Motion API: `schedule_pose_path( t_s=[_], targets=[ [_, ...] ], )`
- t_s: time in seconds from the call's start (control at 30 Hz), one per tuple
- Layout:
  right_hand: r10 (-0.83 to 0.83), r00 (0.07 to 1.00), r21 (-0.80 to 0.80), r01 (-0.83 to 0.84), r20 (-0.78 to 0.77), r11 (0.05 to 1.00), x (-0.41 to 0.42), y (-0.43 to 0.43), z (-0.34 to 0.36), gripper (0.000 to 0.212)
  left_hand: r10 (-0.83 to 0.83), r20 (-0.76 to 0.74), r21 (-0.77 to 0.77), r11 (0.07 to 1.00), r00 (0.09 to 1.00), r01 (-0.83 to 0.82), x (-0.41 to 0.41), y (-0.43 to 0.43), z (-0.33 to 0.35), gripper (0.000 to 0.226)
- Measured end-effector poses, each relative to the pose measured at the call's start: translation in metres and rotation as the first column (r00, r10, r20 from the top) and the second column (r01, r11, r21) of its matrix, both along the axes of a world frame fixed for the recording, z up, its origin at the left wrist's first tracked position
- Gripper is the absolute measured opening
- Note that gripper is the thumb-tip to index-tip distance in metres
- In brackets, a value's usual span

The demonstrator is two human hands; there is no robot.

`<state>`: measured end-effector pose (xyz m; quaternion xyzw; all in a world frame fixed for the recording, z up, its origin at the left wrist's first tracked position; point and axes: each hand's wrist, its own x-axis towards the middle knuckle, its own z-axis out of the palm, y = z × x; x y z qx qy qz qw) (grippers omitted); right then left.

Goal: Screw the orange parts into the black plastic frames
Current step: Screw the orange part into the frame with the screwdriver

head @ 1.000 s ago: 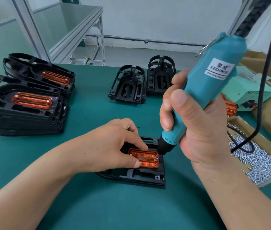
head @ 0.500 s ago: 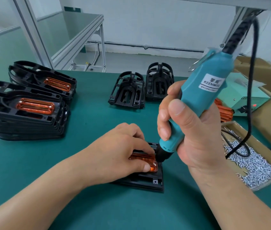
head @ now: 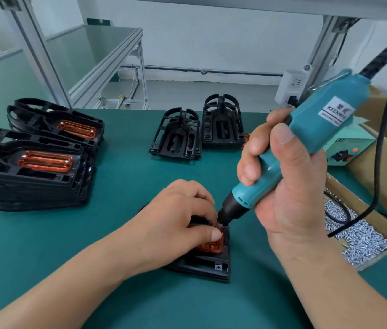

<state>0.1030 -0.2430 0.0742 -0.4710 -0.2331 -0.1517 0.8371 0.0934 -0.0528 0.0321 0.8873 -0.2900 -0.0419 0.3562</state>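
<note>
While left grip [head: 176,217] pinches one orange part [head: 211,246], right grip [head: 289,193] clasps one screwdriver [head: 318,129].

Left hand [head: 178,217], right hand [head: 289,193], fingers [head: 252,146] curled

The left hand [head: 178,217] covers most of the orange part [head: 211,246] and the far half of the black frame [head: 211,267] beneath it, the bit tip of the screwdriver [head: 289,157] is lost behind its fingertips, and the nearest stack of frames [head: 33,184] runs off the left edge.
</note>
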Motion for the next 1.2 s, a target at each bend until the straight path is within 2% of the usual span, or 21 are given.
schedule_pose_path(
  t_s=[0.1,0.23,0.3,0.4,0.6,0.77,1.2],
  targets=[
    [-0.007,1.0,0.047,0.008,-0.013,0.999,0.001,0.0,-0.001,0.006,0.002,0.028,0.01,1.0,1.0,-0.003,0.001,0.005,0.003,0.015],
    [-0.055,0.997,0.131,0.06,-0.047,0.99,0.006,-0.007,0.0,0.002,0.025,0.144,0.107,0.993,0.989,-0.041,0.011,0.026,0.011,0.011],
    [-0.076,0.993,0.156,0.09,-0.094,0.984,0.009,-0.012,0.0,0.003,0.024,0.151,0.166,0.985,0.988,-0.049,0.016,0.038,0.017,0.008],
    [-0.084,0.985,0.162,0.109,-0.153,0.981,0.013,-0.014,-0.003,0.003,-0.014,0.145,0.296,0.955,0.989,-0.03,0.016,0.049,0.022,0.01],
    [-0.033,0.984,0.115,0.054,-0.178,0.992,0.012,-0.008,-0.008,0.002,-0.126,0.135,0.423,0.904,0.983,0.058,0.005,0.038,0.021,0.018],
    [-0.035,0.982,0.111,0.057,-0.186,0.992,0.013,-0.007,-0.01,0.003,-0.176,0.204,0.469,0.881,0.963,0.061,0.003,0.033,0.019,0.017],
    [-0.021,0.981,0.118,0.044,-0.191,0.992,0.015,-0.007,-0.012,0.002,-0.19,0.231,0.402,0.912,0.954,0.084,0.003,0.036,0.016,0.009]
  ],
)
